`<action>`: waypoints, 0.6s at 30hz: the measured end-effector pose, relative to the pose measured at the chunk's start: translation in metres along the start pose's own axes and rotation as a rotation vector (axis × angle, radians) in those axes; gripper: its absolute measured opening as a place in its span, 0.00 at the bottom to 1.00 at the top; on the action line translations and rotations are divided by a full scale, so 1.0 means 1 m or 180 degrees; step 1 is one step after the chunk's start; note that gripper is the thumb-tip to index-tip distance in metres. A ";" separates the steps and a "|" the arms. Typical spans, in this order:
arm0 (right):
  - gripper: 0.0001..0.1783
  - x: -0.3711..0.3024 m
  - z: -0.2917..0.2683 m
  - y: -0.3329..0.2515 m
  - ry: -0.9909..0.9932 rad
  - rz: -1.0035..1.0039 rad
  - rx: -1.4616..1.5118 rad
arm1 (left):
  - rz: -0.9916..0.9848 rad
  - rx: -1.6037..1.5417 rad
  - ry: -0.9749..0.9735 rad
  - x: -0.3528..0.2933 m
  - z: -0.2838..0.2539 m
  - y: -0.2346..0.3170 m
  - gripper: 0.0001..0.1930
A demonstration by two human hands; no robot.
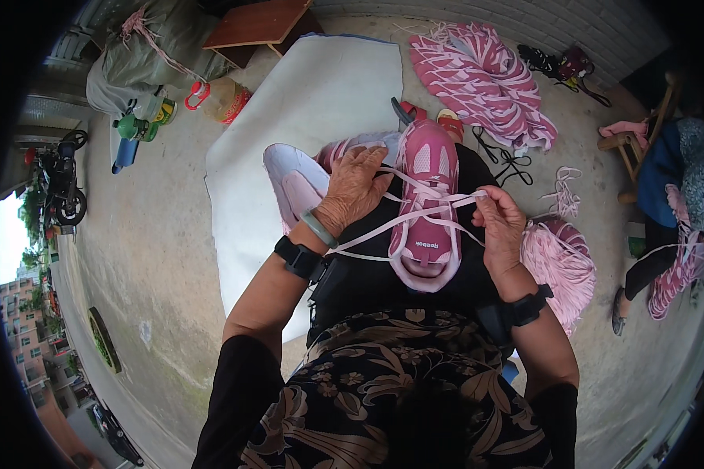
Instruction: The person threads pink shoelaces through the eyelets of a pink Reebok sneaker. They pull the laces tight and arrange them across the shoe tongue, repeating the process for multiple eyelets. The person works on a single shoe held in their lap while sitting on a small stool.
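Observation:
A pink shoe point(429, 199) with mesh panels lies on my lap, toe away from me and heel opening toward me. Pale pink laces point(438, 190) cross over its eyelets, loose ends trailing to both sides. At the shoe's right, the thumb and fingers of my right hand point(501, 223) pinch a shoelace and draw it out sideways. My left hand point(356, 187) is on the shoe's left, fingers curled over a lace that runs to the eyelets; its fingertips are partly hidden. Beyond that hand lie more pink shoe uppers point(297, 184), pale lining showing.
A white sheet point(289, 102) covers the ground ahead. Heaped pink shoe pieces point(485, 82) lie beyond my feet. A bundle of pink laces point(555, 262) sits by my right knee. Bottles point(225, 100) and a wooden stool point(258, 22) stand far left. Another person point(669, 180) sits at right.

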State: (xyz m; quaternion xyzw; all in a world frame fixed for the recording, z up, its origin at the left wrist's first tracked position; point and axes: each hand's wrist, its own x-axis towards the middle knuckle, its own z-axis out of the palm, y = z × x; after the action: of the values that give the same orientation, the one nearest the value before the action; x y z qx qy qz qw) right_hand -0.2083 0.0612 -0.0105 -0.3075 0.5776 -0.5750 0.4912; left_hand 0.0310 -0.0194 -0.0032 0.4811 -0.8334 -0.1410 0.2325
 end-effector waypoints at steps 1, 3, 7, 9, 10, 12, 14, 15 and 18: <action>0.08 0.001 0.002 -0.002 0.0047 -0.0033 -0.0029 | 0.0015 -0.0044 -0.0199 0.003 0.006 -0.004 0.18; 0.08 0.003 0.003 -0.003 0.0042 -0.0084 -0.0070 | -0.0073 -0.0157 -0.0650 0.004 0.015 -0.012 0.18; 0.09 0.007 0.002 -0.003 -0.0019 0.0060 -0.0170 | -0.0257 -0.0334 -0.1223 0.014 0.017 -0.014 0.13; 0.08 0.007 0.007 -0.007 -0.0004 0.0315 -0.0264 | -0.0407 -0.0575 -0.1203 0.015 0.014 -0.013 0.10; 0.08 0.008 0.009 -0.011 0.0027 0.0470 -0.0326 | -0.0535 -0.0810 -0.1160 0.015 0.010 -0.011 0.09; 0.08 0.012 0.010 -0.012 -0.0062 0.0633 -0.0430 | -0.0886 -0.1399 -0.1049 0.013 0.001 -0.008 0.06; 0.08 0.017 0.007 -0.006 -0.0288 0.0639 -0.0516 | -0.1317 -0.2110 -0.0909 0.011 -0.012 0.003 0.04; 0.08 0.019 0.005 -0.005 -0.0341 0.0604 -0.0443 | -0.1422 -0.2762 -0.0899 0.012 -0.020 0.009 0.04; 0.07 0.020 0.005 -0.004 -0.0561 0.0734 0.0012 | -0.1504 -0.4225 -0.0915 0.013 -0.049 0.028 0.07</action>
State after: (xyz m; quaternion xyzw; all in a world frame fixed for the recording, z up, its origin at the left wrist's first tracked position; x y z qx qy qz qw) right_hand -0.2113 0.0401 -0.0101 -0.2874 0.5627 -0.4865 0.6034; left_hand 0.0301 -0.0168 0.0543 0.3825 -0.4680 -0.7264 0.3271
